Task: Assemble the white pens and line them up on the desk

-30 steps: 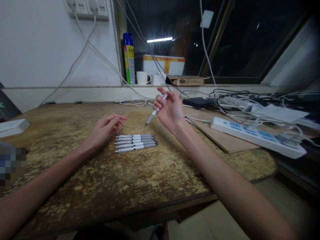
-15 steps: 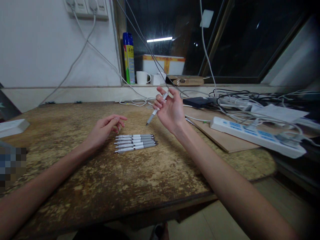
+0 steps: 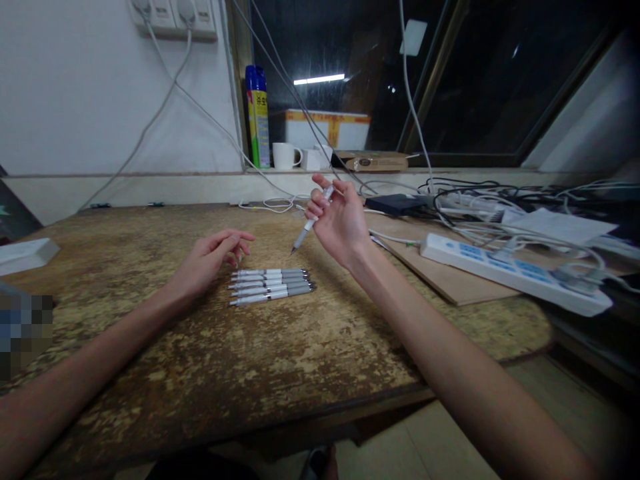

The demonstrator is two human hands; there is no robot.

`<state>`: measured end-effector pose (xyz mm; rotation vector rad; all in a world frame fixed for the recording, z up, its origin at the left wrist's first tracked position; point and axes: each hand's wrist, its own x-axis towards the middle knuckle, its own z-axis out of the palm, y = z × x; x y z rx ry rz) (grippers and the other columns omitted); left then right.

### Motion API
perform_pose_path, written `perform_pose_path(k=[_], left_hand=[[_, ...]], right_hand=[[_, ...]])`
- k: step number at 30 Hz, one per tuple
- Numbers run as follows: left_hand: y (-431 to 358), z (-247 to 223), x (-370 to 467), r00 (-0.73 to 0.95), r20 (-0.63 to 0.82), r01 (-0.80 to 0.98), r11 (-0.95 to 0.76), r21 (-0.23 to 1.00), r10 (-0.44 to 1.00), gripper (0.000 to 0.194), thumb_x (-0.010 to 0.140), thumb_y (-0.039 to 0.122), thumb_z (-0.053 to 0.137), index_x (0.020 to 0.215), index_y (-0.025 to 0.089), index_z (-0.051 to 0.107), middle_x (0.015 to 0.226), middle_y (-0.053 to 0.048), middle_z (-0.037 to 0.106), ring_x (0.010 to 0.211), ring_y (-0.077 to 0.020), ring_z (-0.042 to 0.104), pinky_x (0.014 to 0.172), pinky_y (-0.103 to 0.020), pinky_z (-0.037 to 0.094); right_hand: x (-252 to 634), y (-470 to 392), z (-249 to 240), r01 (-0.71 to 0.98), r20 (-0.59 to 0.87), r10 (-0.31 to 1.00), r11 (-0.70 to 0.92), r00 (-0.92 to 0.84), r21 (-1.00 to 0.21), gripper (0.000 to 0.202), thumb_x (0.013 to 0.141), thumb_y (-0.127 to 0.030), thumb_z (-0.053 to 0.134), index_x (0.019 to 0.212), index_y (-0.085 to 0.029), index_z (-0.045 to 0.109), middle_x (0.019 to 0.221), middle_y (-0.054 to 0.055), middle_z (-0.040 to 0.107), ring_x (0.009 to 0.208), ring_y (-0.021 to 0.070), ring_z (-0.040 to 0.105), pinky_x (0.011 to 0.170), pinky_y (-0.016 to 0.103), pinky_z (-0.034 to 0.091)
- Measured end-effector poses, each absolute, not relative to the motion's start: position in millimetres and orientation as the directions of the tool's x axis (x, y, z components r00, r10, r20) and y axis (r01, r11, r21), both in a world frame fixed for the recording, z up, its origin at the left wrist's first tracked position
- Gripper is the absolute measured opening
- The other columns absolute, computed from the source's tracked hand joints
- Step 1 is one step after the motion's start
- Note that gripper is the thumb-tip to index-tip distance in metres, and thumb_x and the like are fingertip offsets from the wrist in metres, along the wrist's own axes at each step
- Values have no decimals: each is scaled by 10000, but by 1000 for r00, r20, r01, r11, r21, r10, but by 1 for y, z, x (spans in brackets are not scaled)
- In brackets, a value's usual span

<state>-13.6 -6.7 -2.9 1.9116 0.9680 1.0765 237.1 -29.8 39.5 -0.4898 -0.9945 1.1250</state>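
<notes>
My right hand (image 3: 340,220) is raised above the worn wooden table (image 3: 200,373), its fingers wrapped round a white pen with a grey grip (image 3: 303,235). The pen slants, its thin dark tip pointing down and left, and the thumb is near its upper end. Below it lies a row of several similar pens (image 3: 270,287), side by side, with tips to the right. My left hand (image 3: 213,257) rests by the left ends of that row, holding nothing visible; its fingers are loosely bent and apart, some partly hidden.
A white power strip (image 3: 515,270) lies on a brown board (image 3: 450,283) at right, with tangled cables (image 3: 475,200) and a black box (image 3: 395,203) behind. On the sill stand a spray can (image 3: 258,117), a white mug (image 3: 286,155) and a flat carton (image 3: 377,161).
The pen in my right hand has shifted very slightly down and left, and its thin tip shows more clearly. My left hand and the row of pens stay where they were.
</notes>
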Motion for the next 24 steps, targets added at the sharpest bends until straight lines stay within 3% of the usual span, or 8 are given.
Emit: perform_pose_path(k=[8,14,18,24], left_hand=[[-9,0,-12,371,343,265,-452,852,863,395,955,489,583,1126,172,744,922,-78,696,784,-181,600,716,-298,490],[-21,8,-6,364,384,219,-479,850,848,364,950,443,625,1217,200,672,976,-68,703,822,-178,619,756,-313,518],[-27,13,-5,409,433,158,-530,833,803,448,938,423,663,1335,237,570,1018,-57,719,891,-187,642,776,-305,521],[-30,13,-5,457,401,226,-539,811,794,369,876,492,724,1116,221,655,1087,-64,723,998,-236,676,834,-339,542]], right_hand=[[227,-30,40,-326,397,917,386,38,-863,368,921,-625,557,919,-258,536,556,-65,299,549,167,352,546,317,293],[220,-34,33,-154,518,854,505,-53,-849,233,924,-432,644,938,-245,506,740,-24,550,691,142,493,644,287,389],[218,-41,27,-27,554,785,570,-276,-821,165,941,-369,644,996,-239,559,863,9,644,743,142,560,671,287,433],[215,-46,19,157,461,747,589,-478,-793,122,967,-336,620,966,-214,609,870,21,678,732,138,582,659,277,435]])
